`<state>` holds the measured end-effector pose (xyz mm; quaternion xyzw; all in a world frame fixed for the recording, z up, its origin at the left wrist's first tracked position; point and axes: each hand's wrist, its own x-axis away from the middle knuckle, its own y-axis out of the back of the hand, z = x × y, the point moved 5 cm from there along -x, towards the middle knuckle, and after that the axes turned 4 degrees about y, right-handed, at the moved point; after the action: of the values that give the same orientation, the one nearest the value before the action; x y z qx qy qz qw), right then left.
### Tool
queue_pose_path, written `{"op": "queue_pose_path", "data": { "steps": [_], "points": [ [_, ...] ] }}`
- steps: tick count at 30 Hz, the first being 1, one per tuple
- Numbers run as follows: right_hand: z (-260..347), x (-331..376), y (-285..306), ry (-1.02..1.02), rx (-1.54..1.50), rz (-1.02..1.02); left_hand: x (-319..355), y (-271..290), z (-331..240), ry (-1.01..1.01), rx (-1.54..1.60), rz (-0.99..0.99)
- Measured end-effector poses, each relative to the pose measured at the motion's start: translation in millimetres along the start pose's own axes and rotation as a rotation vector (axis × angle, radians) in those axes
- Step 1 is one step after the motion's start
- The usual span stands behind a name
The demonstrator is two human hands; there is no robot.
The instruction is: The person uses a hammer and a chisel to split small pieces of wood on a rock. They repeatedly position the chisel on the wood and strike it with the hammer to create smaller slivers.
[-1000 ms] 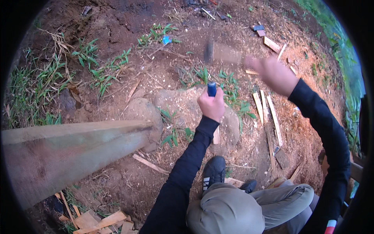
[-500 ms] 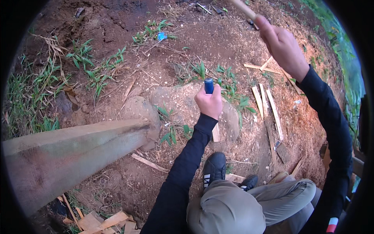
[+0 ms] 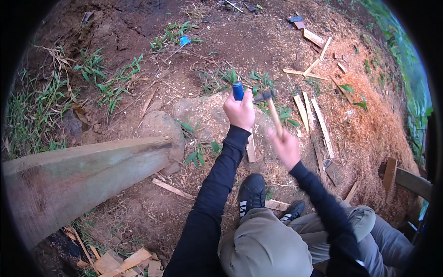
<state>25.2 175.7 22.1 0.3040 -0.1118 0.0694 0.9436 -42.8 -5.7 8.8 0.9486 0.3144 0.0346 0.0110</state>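
My left hand point(image 3: 239, 111) is closed round an upright blue handle point(image 3: 237, 91), by its look a chisel's; whatever lies below the fist is hidden. In my right hand point(image 3: 284, 147) is a hammer with a pale wooden handle point(image 3: 275, 115), the hand slightly blurred by motion. The dark hammer head point(image 3: 265, 95) is beside my left thumb, close to the top of the blue handle; whether they touch, I cannot tell. A thin wooden strip point(image 3: 251, 150) shows below my left wrist, over a flat stone point(image 3: 187, 110).
A thick timber post point(image 3: 87, 177) slants in from the left to a rounded stone point(image 3: 162, 123). Wood strips point(image 3: 323, 127) and shavings point(image 3: 364, 124) litter the ground at right. Offcuts point(image 3: 124, 263) lie at lower left. My dark shoes point(image 3: 252, 194) are near the stone.
My right hand has swung the hammer down and left from the upper right, bringing its head near the blue handle. My left hand keeps its hold, shifted slightly up and left in view.
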Motion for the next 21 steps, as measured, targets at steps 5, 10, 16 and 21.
{"op": "queue_pose_path", "data": {
  "steps": [5,10,16,21],
  "points": [
    [-46,55,-67,0.014,-0.043,-0.179,-6,-1,9,0.063,0.011,-0.015],
    [-50,64,-76,0.033,-0.036,-0.202,-3,-2,21,0.117,0.087,0.018],
    [-55,57,-68,0.054,0.001,-0.082,22,4,8,0.032,0.068,0.031],
    [-49,60,-62,0.058,0.000,-0.050,45,10,-33,-0.105,0.057,-0.045]
  ]
}}
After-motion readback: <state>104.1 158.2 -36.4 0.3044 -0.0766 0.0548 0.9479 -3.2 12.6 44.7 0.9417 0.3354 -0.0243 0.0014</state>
